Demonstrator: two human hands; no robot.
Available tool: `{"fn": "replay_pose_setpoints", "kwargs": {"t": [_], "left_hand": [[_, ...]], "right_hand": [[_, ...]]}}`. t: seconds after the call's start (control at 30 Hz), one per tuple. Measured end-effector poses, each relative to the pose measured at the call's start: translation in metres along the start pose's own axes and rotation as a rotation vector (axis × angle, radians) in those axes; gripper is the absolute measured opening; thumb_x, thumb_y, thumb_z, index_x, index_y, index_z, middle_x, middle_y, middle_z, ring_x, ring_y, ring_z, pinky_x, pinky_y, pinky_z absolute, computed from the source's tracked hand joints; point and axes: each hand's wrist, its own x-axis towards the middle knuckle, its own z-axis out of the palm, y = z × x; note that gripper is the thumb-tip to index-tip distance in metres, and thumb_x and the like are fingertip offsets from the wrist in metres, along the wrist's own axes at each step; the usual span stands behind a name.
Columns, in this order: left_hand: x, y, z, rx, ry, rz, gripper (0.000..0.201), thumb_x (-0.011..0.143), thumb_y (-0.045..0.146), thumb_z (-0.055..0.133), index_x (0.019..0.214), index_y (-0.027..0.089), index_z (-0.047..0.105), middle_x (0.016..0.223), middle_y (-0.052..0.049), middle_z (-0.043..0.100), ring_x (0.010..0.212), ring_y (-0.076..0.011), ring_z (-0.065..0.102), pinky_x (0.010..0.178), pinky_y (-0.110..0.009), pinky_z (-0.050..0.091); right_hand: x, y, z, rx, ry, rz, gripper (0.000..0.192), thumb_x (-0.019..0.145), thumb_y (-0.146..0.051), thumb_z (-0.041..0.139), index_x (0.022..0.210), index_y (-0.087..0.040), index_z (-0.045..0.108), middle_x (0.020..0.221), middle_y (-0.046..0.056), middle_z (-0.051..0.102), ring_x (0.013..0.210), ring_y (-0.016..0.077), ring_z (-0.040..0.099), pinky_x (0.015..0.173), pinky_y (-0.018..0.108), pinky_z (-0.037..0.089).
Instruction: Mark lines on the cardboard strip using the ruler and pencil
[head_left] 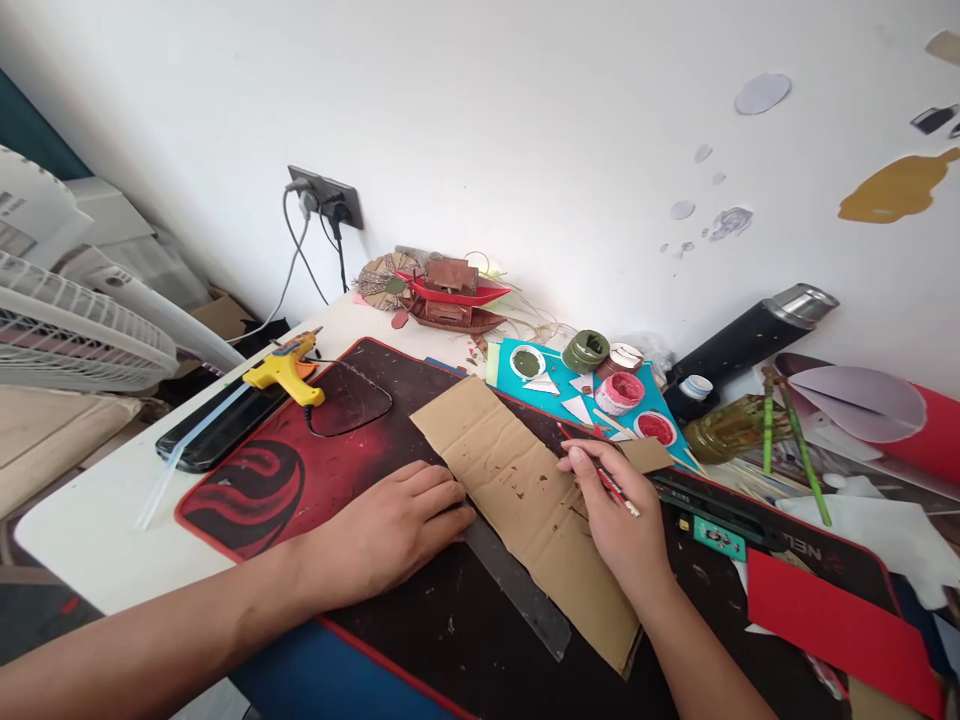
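Note:
A long piece of brown cardboard [517,480] with dark stains lies slantwise on the black-and-red desk mat. Beside its near left edge runs a clear ruler [517,590], its upper end under the fingers of my left hand [412,515]. Those fingers are closed together, partly curled over the ruler and touching the cardboard's edge. My right hand [622,520] pinches a red-and-white pencil [619,490] above the right side of the cardboard. The pencil's tip points away to the upper left, off the cardboard's surface.
A yellow glue gun [289,372] lies left on a black case [217,430]. Paint pots [621,392] stand on blue card behind the cardboard. Model boats [457,290] sit by the wall. Right are a black flask [742,335], a tipped brush jar [731,430] and red card [832,620].

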Motion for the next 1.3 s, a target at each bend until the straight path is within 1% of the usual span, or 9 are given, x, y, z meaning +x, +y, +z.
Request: {"fn": "replay_pose_setpoints", "kwargs": {"t": [0.2,0.5,0.67,0.8,1.0,1.13,1.2,1.3], "left_hand": [[0.0001,0.0016,0.0016,-0.077,0.007,-0.039,0.019,0.113,0.022,0.056,0.127,0.019,0.068,0.110,-0.008,0.077,0.103,-0.0245,0.070,0.091,-0.038,0.057],[0.0030,0.0017,-0.0029,-0.180,-0.013,-0.095,0.016,0.114,0.022,0.054,0.121,0.019,0.068,0.103,-0.007,0.072,0.092,-0.0220,0.066,0.083,-0.035,0.055],[0.0030,0.0021,-0.0043,-0.237,-0.013,-0.116,0.018,0.116,0.027,0.051,0.117,0.021,0.068,0.101,-0.005,0.071,0.089,-0.0212,0.064,0.079,-0.035,0.054],[0.0032,0.0023,-0.0044,-0.261,-0.009,-0.122,0.019,0.116,0.026,0.049,0.117,0.021,0.067,0.101,-0.005,0.070,0.088,-0.0213,0.063,0.078,-0.035,0.053],[0.0038,0.0027,-0.0051,-0.272,-0.008,-0.132,0.015,0.115,0.024,0.052,0.115,0.021,0.067,0.100,-0.005,0.069,0.086,-0.0208,0.062,0.076,-0.036,0.052],[0.0040,0.0027,-0.0062,-0.282,-0.036,-0.139,0.015,0.116,0.025,0.052,0.114,0.021,0.066,0.100,-0.004,0.069,0.085,-0.0209,0.061,0.076,-0.035,0.052],[0.0039,0.0023,-0.0063,-0.289,-0.044,-0.134,0.017,0.116,0.030,0.051,0.116,0.021,0.066,0.101,-0.005,0.069,0.086,-0.0213,0.062,0.076,-0.036,0.052],[0.0035,0.0010,-0.0062,-0.294,-0.045,-0.122,0.025,0.116,0.043,0.053,0.119,0.021,0.065,0.103,-0.006,0.070,0.089,-0.0227,0.063,0.079,-0.037,0.052]], "right_hand": [[0.0001,0.0006,0.0009,-0.008,-0.006,-0.004,0.037,0.103,-0.061,0.068,0.102,-0.027,0.083,0.093,0.008,0.086,0.094,0.0324,0.082,0.083,0.042,0.063],[0.0025,0.0046,-0.0002,-0.085,0.002,0.059,0.041,0.102,-0.066,0.066,0.102,-0.029,0.085,0.093,0.007,0.087,0.093,0.0322,0.082,0.083,0.041,0.063],[0.0034,0.0055,-0.0015,-0.104,0.003,0.059,0.040,0.102,-0.065,0.066,0.101,-0.030,0.085,0.091,0.006,0.087,0.090,0.0315,0.083,0.077,0.039,0.064],[0.0040,0.0055,-0.0017,-0.109,-0.008,0.049,0.038,0.102,-0.063,0.067,0.102,-0.030,0.086,0.090,0.006,0.087,0.086,0.0306,0.084,0.072,0.037,0.064],[0.0045,0.0043,-0.0008,-0.119,-0.005,0.037,0.038,0.102,-0.061,0.067,0.102,-0.028,0.086,0.089,0.006,0.087,0.085,0.0295,0.084,0.070,0.034,0.065],[0.0042,0.0020,-0.0012,-0.127,-0.017,0.045,0.037,0.103,-0.059,0.066,0.102,-0.027,0.086,0.090,0.006,0.087,0.088,0.0281,0.084,0.074,0.033,0.065],[0.0041,0.0015,-0.0014,-0.127,-0.022,0.044,0.036,0.104,-0.057,0.066,0.103,-0.027,0.085,0.090,0.005,0.087,0.088,0.0269,0.084,0.076,0.032,0.065],[0.0043,0.0021,-0.0012,-0.116,-0.027,0.036,0.035,0.104,-0.057,0.066,0.104,-0.027,0.085,0.090,0.005,0.086,0.088,0.0260,0.083,0.076,0.031,0.065]]}}
